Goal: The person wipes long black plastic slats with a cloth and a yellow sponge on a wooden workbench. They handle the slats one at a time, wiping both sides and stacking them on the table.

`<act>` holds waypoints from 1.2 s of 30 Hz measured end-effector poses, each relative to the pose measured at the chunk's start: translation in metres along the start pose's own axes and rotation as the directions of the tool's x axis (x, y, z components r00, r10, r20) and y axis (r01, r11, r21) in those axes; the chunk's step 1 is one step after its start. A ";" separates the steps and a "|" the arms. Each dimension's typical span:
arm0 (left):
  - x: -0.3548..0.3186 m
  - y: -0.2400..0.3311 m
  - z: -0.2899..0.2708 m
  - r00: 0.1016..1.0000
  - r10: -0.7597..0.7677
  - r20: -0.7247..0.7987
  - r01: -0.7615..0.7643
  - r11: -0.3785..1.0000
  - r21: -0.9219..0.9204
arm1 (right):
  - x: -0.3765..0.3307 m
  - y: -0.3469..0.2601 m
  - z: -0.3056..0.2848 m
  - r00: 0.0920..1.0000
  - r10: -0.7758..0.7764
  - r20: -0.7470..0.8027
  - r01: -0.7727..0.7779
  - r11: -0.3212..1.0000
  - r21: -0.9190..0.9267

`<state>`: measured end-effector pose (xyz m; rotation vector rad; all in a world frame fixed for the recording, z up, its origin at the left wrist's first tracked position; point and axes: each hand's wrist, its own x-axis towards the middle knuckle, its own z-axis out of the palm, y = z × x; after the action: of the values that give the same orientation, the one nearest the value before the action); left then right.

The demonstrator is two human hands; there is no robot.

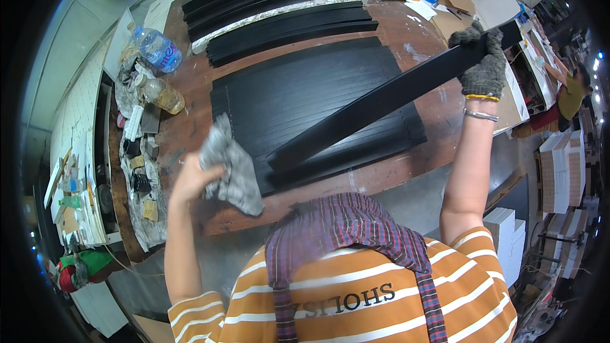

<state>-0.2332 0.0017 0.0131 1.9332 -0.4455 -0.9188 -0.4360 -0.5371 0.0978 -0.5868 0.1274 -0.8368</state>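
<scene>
The right hand (pixel 481 70), in a grey knit glove, is wrapped around a long black slat (pixel 391 98) near its upper end; the slat slants down to the left across a row of flat black slats (pixel 298 92) laid side by side, and whether its lower end touches them I cannot tell. The bare left hand (pixel 196 178) clutches a grey rag (pixel 234 168). Beneath is a brown tabletop (pixel 413 37), with plastic bottles (pixel 157 51) along its left side.
</scene>
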 end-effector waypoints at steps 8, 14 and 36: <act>0.086 0.153 0.133 0.778 0.478 0.408 -0.395 0.877 -0.274 | -0.054 0.146 0.077 0.987 0.153 -0.048 -0.157 0.982 -0.104; 0.068 0.092 0.143 0.758 0.309 0.575 -0.172 0.944 -0.280 | -0.041 0.072 0.044 0.990 0.084 0.112 -0.077 0.995 -0.068; 0.012 -0.004 0.114 0.815 0.526 -0.244 -0.342 0.775 0.531 | -0.050 0.100 0.021 0.981 0.148 -0.122 -0.137 0.986 0.099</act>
<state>-0.3114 -0.0701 -0.0293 2.2259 -0.9077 -0.1061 -0.3969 -0.4395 0.0556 -0.4335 0.2458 -0.7369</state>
